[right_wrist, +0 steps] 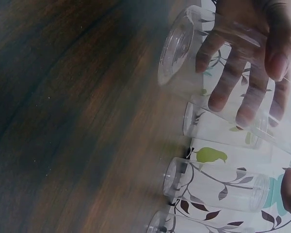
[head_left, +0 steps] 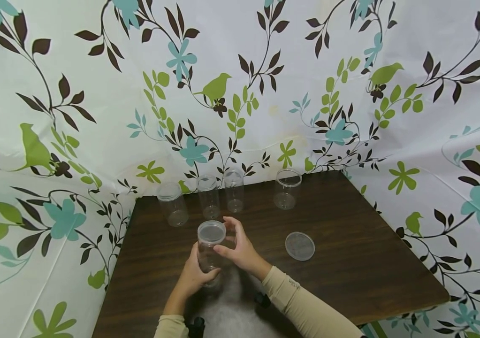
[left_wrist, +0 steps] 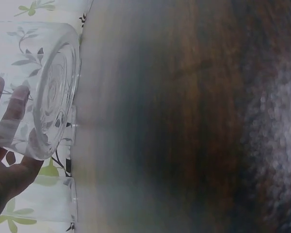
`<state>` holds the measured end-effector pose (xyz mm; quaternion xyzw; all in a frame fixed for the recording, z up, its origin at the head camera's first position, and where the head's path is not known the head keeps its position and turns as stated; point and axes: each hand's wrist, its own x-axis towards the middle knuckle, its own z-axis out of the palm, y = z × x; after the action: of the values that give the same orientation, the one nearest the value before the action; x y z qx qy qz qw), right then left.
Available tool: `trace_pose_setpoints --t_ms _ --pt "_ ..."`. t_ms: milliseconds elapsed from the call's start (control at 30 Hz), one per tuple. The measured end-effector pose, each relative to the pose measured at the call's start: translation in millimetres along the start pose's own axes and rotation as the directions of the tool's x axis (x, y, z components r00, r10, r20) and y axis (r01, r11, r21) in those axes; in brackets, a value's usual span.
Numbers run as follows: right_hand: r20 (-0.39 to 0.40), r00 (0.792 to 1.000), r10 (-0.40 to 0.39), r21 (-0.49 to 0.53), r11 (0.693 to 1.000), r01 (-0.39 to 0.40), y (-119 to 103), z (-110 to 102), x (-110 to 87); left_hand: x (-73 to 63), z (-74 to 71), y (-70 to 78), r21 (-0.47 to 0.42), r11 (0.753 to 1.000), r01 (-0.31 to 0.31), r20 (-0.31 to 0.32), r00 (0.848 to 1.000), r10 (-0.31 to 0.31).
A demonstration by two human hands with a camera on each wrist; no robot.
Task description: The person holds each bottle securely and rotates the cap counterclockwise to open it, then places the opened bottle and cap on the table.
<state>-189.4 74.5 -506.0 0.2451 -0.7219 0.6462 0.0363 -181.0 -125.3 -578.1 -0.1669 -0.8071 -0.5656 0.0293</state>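
Note:
My left hand (head_left: 195, 273) grips a clear jar (head_left: 209, 258) around its lower body, thumb in front. A translucent lid (head_left: 212, 232) sits on top of this jar. Curved and spread, my right hand (head_left: 240, 246) is beside the lid, its thumb against or just before the jar's upper side; firm contact cannot be made out. Seen from the left wrist, the jar's round base (left_wrist: 56, 97) hangs above the tabletop. The left hand's fingers (right_wrist: 225, 87) show through the clear wall in the right wrist view, where only a fingertip (right_wrist: 290, 187) of the right hand appears.
Along the back of the dark wooden table (head_left: 349, 263) stand a wide lidded jar (head_left: 173, 206), two narrow jars (head_left: 209, 199) and another jar (head_left: 286, 192) farther right. A loose round lid (head_left: 300, 246) lies flat at the right. Patterned cloth (head_left: 265, 94) hangs around the table.

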Motion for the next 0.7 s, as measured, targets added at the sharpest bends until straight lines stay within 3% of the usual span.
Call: trace_pose_setpoints --t_ms 200,300,533,700 --pt "0.038 0.999 -0.004 0.009 1.0 0.003 -30 -3 -0.4 1.7 1.4 1.6 0.022 1.0 -0.006 0.033 0.999 0.006" --pt "0.058 0.998 -0.017 0.016 1.0 0.016 -32 -3 0.5 2.2 2.4 3.3 0.0 1.0 -0.013 0.063 0.998 0.013" --pt "0.053 0.998 -0.03 0.014 0.999 0.029 0 -1 5.8 2.2 3.8 4.1 -0.01 0.999 -0.045 0.03 0.999 0.045" --pt "0.049 0.999 -0.007 0.008 1.0 0.006 8 1 6.5 1.8 2.9 3.6 0.014 1.0 -0.016 0.045 0.999 0.015"
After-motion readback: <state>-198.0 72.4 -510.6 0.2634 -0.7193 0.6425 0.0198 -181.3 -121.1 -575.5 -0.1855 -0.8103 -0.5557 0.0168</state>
